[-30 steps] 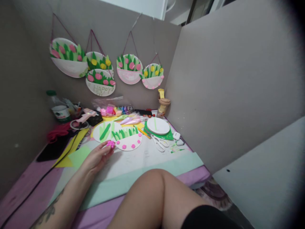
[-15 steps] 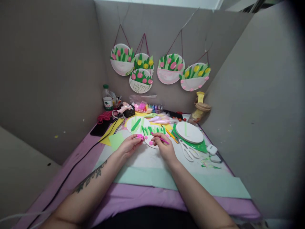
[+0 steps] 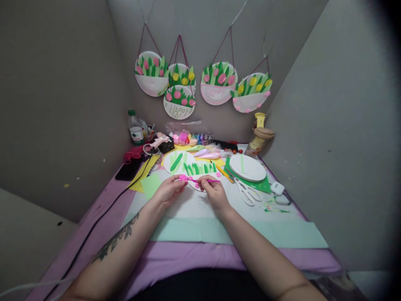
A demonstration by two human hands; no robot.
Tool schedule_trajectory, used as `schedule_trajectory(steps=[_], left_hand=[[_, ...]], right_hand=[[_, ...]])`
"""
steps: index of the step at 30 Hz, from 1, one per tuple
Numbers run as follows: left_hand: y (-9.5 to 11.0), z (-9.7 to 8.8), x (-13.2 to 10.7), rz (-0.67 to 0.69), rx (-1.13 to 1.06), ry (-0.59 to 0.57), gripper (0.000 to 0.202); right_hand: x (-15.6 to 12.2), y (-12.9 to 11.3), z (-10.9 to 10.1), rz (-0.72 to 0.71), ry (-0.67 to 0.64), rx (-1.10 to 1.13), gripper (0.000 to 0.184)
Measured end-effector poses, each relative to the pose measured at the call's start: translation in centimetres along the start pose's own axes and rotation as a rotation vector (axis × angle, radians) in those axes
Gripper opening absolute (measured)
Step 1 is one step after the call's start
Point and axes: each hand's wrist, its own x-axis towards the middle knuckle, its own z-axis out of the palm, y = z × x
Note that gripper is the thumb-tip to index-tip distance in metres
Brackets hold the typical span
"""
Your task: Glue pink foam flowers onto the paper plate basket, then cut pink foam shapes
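Note:
My left hand (image 3: 169, 191) pinches a bright pink clay-like flower (image 3: 183, 178) between thumb and fingers. My right hand (image 3: 216, 195) grips a thin magenta stick-like tool (image 3: 214, 181) much like a pen. The tool's tip points left and reaches the flower's edge; whether it touches cannot be made out. Beneath both hands lies a cut white paper plate (image 3: 194, 184) with green paper leaves (image 3: 200, 168) along its top and small pink flowers on it. Behind it to the left is another plate (image 3: 168, 159) with green strips. My fingers hide part of the front plate.
White scissors (image 3: 247, 191), a yellow pencil-like stick (image 3: 224, 173) and stacked plates (image 3: 250, 169) lie right. A glue gun (image 3: 160, 140), black phone (image 3: 128, 169) and bottle (image 3: 136, 130) stand left. A black cable (image 3: 103, 217) crosses the left side. Decorated plates (image 3: 218, 95) hang behind.
The magenta tool has swung from tilted to nearly level, and its tip has moved left to the flower. The whole view has shifted slightly.

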Motion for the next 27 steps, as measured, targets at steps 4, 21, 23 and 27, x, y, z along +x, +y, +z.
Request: schedule_trajectory(steps=[4, 21, 23, 27], left_hand=[[-0.25, -0.26, 0.21, 0.018, 0.028, 0.015, 0.039], [-0.61, -0.83, 0.67, 0.042, 0.061, -0.007, 0.051], [-0.55, -0.71, 0.59, 0.045, 0.052, 0.007, 0.05], [-0.43, -0.49, 0.41, 0.051, 0.06, 0.018, 0.049]], right_hand=[[-0.15, 0.21, 0.05, 0.0, 0.045, 0.001, 0.015], [-0.65, 0.82, -0.16, -0.067, 0.09, -0.111, 0.02], [-0.68, 0.95, -0.12, -0.093, 0.091, -0.145, 0.018], [-0.63, 0.97, -0.04, -0.111, 0.087, -0.175, 0.017]])
